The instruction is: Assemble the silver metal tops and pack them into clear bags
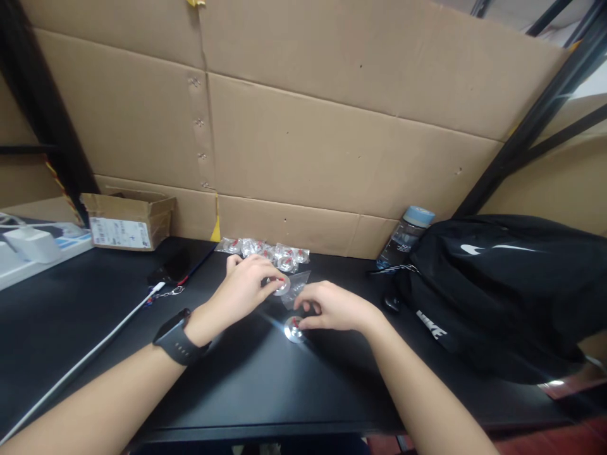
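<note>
My left hand [249, 281], with a black watch on the wrist, pinches a round shiny metal disc [284, 287] with a red mark between thumb and fingers. Beside that disc is a small clear plastic bag [298, 284], partly behind my right hand's fingertips. A second metal disc [293, 331] with a red mark rests on the black table. My right hand [334, 306] is over its right edge, the thumb at the disc and the curled fingers apart from the thumb. Several discs in clear bags [284, 259] lie in a row behind my left hand.
A cardboard box [128, 221], a dark phone [175, 265], a white cable [95, 357] and a power strip [47, 256] are at left. On the right are a bottle [403, 240] and a black bag [502, 291]. A cardboard wall [308, 145] closes off the back.
</note>
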Available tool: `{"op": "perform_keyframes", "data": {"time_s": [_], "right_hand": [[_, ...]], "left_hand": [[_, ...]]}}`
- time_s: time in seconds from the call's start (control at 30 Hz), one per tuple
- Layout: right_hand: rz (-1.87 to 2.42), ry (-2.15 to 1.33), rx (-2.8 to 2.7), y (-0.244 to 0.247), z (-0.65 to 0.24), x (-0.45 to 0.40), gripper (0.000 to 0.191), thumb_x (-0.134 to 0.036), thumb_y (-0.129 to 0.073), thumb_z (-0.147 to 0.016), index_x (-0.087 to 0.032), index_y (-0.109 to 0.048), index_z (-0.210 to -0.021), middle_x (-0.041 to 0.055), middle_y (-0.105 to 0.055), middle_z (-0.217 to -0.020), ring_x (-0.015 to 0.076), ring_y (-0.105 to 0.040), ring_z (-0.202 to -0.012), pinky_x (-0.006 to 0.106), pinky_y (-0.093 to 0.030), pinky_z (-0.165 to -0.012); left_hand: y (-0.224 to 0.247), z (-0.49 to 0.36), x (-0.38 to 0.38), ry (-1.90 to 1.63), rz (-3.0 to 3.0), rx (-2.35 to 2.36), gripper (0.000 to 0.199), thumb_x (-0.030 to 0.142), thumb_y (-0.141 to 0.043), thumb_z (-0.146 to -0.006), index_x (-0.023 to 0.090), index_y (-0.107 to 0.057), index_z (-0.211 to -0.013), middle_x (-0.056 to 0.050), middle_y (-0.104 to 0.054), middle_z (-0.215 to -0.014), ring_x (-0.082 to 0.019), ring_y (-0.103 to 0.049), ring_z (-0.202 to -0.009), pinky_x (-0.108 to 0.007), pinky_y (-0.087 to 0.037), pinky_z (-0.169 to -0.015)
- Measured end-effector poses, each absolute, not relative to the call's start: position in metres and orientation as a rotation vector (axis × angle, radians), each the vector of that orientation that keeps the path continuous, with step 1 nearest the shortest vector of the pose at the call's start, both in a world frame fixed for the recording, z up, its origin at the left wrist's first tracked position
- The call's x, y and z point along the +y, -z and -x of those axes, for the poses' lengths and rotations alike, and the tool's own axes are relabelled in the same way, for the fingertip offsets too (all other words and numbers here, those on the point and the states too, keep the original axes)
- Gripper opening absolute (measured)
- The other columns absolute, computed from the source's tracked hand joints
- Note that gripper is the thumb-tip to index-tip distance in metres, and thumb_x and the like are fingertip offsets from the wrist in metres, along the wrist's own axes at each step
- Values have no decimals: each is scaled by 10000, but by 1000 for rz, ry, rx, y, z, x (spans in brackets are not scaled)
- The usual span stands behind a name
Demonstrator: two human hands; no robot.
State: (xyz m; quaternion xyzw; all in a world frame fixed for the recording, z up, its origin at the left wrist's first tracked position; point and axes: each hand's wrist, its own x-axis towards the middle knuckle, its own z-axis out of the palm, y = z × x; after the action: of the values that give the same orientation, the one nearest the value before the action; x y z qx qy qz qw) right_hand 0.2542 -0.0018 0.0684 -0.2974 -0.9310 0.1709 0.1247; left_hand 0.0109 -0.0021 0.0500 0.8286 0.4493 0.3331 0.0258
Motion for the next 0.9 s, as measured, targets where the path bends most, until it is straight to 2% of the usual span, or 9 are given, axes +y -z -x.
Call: {"op": "perform_keyframes", "data": {"time_s": [0.2,0.3,0.37,0.53,0.67,0.8,0.9], "right_hand": [[835,-695,-2801,-55,-246,4,147,-246,-815,-768,-233,-767,-907,-37,-661,-751,106,-584,-657,204,-408,-632],[825,-744,-2794,-54,-244,5,66,-176,-768,-799,-213,-765,-854,-32,-687,-733,101,-589,-640,198,-413,-627],[881,-719,-2774,-56,-246,4,79,-139,-746,-798,-203,-761,-842,-25,-710,-737,103,-602,-641,198,-417,-628],[990,-631,-2746,-58,-251,3,69,-160,-723,-807,-215,-756,-832,-20,-731,-752,118,-623,-668,207,-403,-624],[948,-583,-2748,-56,-249,1,190,-188,-763,-772,-248,-749,-952,-31,-735,-838,113,-605,-678,214,-400,-647],[913,-588,-2755,-53,-247,2,88,-185,-756,-800,-240,-755,-869,-30,-717,-792,115,-611,-691,211,-393,-636],[886,-563,-2765,-52,-247,2,89,-155,-739,-800,-228,-741,-850,-30,-705,-777,115,-606,-688,209,-391,-629]], "left_hand": [[-60,-5,0,-1108,-2483,1506,165,371,-638,-927,302,-751,-829,8,-774,-941,-250,-634,-980,-407,-257,-899],[-63,-4,0,-1096,-2459,1498,160,364,-619,-930,283,-737,-858,7,-776,-961,-244,-650,-986,-375,-293,-885],[-63,-3,1,-1081,-2431,1475,158,368,-612,-930,275,-731,-882,8,-774,-959,-229,-663,-946,-342,-326,-850],[-61,-1,4,-1060,-2398,1465,176,394,-609,-925,270,-731,-896,13,-772,-924,-203,-671,-834,-304,-358,-770],[-60,-1,4,-1057,-2424,1468,202,410,-595,-927,266,-735,-902,4,-775,-931,-206,-666,-845,-302,-359,-767],[-61,-2,3,-1046,-2445,1470,194,397,-596,-925,270,-738,-888,8,-774,-932,-203,-659,-825,-305,-354,-770],[-62,-2,2,-1013,-2429,1475,184,389,-601,-920,275,-741,-882,21,-772,-918,-179,-645,-736,-303,-360,-750]]}}
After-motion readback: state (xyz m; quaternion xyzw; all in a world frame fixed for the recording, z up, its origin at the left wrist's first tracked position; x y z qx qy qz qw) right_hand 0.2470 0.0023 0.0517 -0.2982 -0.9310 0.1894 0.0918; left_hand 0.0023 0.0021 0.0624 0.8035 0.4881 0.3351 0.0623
